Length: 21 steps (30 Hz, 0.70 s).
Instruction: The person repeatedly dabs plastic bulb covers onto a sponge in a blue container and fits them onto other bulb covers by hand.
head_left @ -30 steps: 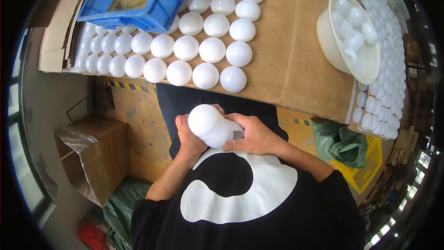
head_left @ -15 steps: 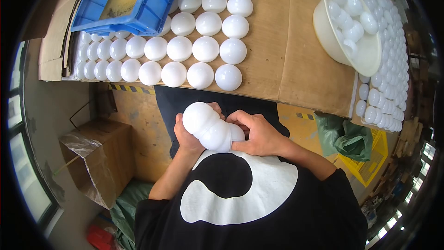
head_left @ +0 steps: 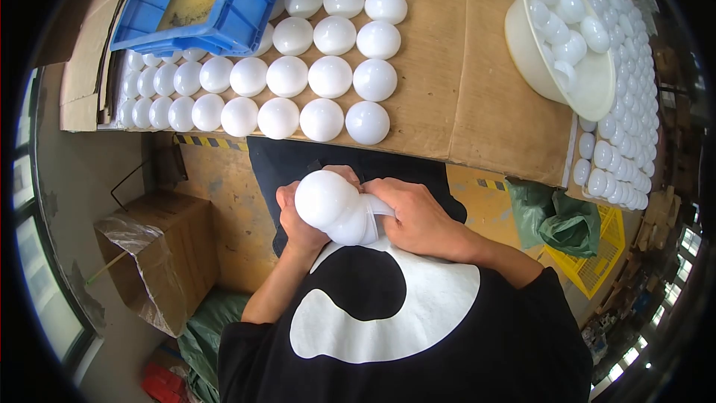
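Close to my chest I hold a short stack of glossy white light bulb covers [head_left: 326,201], nested one in another, with a round dome at its far left end. My left hand [head_left: 300,224] is wrapped round the left side of the stack, its fingers partly hidden behind it. My right hand [head_left: 419,216] pinches the rim of the cover at the right end, which sits tilted with its edge standing out. On the table ahead, more white covers [head_left: 322,119] stand dome up in rows.
A blue crate [head_left: 246,22] with yellowish powder stands at the back left. To the right, a cream basin [head_left: 526,60] holds loose covers, beside many more covers [head_left: 626,127]. The cardboard tabletop [head_left: 477,104] ends just ahead of my hands. A cardboard box [head_left: 175,246] is on the floor at left.
The stack has tipped so its left dome faces more towards me. My right hand has turned and the end cover's rim shows more under its fingers.
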{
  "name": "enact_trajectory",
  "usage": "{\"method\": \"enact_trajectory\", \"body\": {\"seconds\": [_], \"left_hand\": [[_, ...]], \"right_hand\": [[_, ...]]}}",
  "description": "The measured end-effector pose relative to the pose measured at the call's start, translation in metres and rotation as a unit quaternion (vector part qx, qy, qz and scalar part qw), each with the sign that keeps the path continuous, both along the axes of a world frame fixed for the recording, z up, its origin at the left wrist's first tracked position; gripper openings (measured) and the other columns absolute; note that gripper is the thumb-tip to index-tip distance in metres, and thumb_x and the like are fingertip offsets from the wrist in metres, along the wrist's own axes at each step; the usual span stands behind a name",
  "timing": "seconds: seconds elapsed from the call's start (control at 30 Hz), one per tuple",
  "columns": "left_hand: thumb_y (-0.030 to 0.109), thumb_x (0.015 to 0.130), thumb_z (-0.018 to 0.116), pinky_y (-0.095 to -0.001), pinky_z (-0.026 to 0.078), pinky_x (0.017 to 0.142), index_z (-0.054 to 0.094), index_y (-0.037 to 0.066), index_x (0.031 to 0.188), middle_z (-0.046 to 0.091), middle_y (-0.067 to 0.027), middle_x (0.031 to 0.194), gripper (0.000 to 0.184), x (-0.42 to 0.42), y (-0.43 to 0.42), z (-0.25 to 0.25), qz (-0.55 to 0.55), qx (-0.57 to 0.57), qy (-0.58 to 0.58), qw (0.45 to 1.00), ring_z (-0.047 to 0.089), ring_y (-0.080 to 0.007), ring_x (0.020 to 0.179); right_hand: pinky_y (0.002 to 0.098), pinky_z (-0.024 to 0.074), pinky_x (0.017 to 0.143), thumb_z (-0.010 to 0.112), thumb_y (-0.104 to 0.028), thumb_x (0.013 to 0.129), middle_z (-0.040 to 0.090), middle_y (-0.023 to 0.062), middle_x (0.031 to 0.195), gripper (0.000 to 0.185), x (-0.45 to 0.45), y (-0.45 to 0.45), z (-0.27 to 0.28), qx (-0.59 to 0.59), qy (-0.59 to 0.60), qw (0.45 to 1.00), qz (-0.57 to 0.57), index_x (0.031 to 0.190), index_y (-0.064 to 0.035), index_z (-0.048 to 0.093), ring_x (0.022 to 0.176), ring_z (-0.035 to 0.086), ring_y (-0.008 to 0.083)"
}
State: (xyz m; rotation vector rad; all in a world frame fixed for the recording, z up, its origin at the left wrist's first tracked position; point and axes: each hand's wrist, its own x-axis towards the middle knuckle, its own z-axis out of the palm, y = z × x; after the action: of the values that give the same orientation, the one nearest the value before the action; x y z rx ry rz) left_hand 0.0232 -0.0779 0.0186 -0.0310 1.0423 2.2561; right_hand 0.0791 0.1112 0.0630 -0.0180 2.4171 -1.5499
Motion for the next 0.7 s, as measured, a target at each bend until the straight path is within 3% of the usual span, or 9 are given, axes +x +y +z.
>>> {"method": "enact_trajectory", "body": {"seconds": [0.07, 0.17, 0.23, 0.37, 0.47, 0.53, 0.7], "left_hand": [[0.05, 0.09, 0.033, -0.0402, 0.049, 0.084, 0.06, -0.014, 0.097, 0.059, -0.0237, 0.103, 0.07, 0.001, -0.003, -0.001, 0.002, 0.007, -0.001, 1.0, 0.058, -0.0317, 0.094], [0.05, 0.09, 0.032, -0.0404, 0.049, 0.085, 0.06, -0.013, 0.098, 0.06, -0.0229, 0.103, 0.07, 0.004, -0.002, -0.001, 0.03, 0.007, -0.054, 0.998, 0.058, -0.0318, 0.093], [0.049, 0.089, 0.031, -0.0415, 0.049, 0.085, 0.06, -0.013, 0.1, 0.06, -0.0223, 0.105, 0.07, 0.002, 0.0, -0.002, 0.027, 0.07, -0.079, 0.994, 0.059, -0.0322, 0.093], [0.05, 0.088, 0.03, -0.0417, 0.049, 0.084, 0.06, -0.013, 0.102, 0.059, -0.0215, 0.106, 0.071, 0.003, -0.005, -0.009, 0.013, 0.067, -0.06, 0.996, 0.059, -0.0325, 0.093], [0.051, 0.088, 0.029, -0.0413, 0.049, 0.084, 0.059, -0.013, 0.103, 0.059, -0.021, 0.107, 0.072, 0.005, -0.008, -0.007, -0.005, 0.024, -0.045, 0.999, 0.059, -0.0325, 0.092], [0.069, 0.083, 0.034, -0.0384, 0.049, 0.083, 0.056, -0.009, 0.105, 0.055, -0.0145, 0.103, 0.084, 0.006, -0.006, -0.001, -0.027, 0.016, -0.09, 0.995, 0.058, -0.0289, 0.094], [0.055, 0.085, 0.038, -0.0398, 0.051, 0.081, 0.057, -0.009, 0.106, 0.056, -0.0146, 0.103, 0.07, 0.003, -0.004, -0.002, -0.007, 0.073, -0.116, 0.991, 0.06, -0.0302, 0.092]], "right_hand": [[0.0456, 0.0515, 0.071, 0.057, 0.0, 0.074, 0.064, 0.0222, 0.087, 0.026, 0.0, -0.003, -0.001, 0.001, 0.038, 0.999, -0.005, 0.1, 0.0007, 0.056, 0.08, 0.064, 0.0416], [0.0468, 0.051, 0.073, 0.059, -0.001, 0.074, 0.064, 0.0216, 0.09, 0.024, 0.0, -0.003, 0.004, -0.036, 0.004, 0.999, -0.023, 0.098, 0.0, 0.054, 0.082, 0.064, 0.0414], [0.0463, 0.0507, 0.071, 0.062, -0.001, 0.073, 0.063, 0.0205, 0.089, 0.024, 0.002, -0.003, 0.008, 0.003, -0.071, 0.996, -0.052, 0.096, -0.0013, 0.053, 0.081, 0.063, 0.0406], [0.0443, 0.0506, 0.069, 0.064, 0.0, 0.07, 0.061, 0.0175, 0.088, 0.025, 0.0, 0.0, 0.023, -0.01, -0.082, 0.995, -0.054, 0.093, -0.0028, 0.053, 0.081, 0.063, 0.0381], [0.0415, 0.0508, 0.068, 0.062, 0.005, 0.069, 0.057, 0.0145, 0.09, 0.032, 0.006, 0.006, 0.015, -0.038, 0.004, 0.999, -0.015, 0.1, -0.0035, 0.057, 0.08, 0.063, 0.0353], [0.0396, 0.0514, 0.068, 0.058, 0.01, 0.069, 0.055, 0.0135, 0.094, 0.043, 0.006, 0.008, 0.014, -0.064, 0.056, 0.996, 0.036, 0.11, -0.0045, 0.06, 0.081, 0.063, 0.0339], [0.0381, 0.0515, 0.071, 0.056, 0.012, 0.07, 0.056, 0.0139, 0.096, 0.049, 0.007, 0.005, 0.014, -0.046, 0.051, 0.998, 0.017, 0.116, -0.0058, 0.06, 0.082, 0.063, 0.0336]]}}
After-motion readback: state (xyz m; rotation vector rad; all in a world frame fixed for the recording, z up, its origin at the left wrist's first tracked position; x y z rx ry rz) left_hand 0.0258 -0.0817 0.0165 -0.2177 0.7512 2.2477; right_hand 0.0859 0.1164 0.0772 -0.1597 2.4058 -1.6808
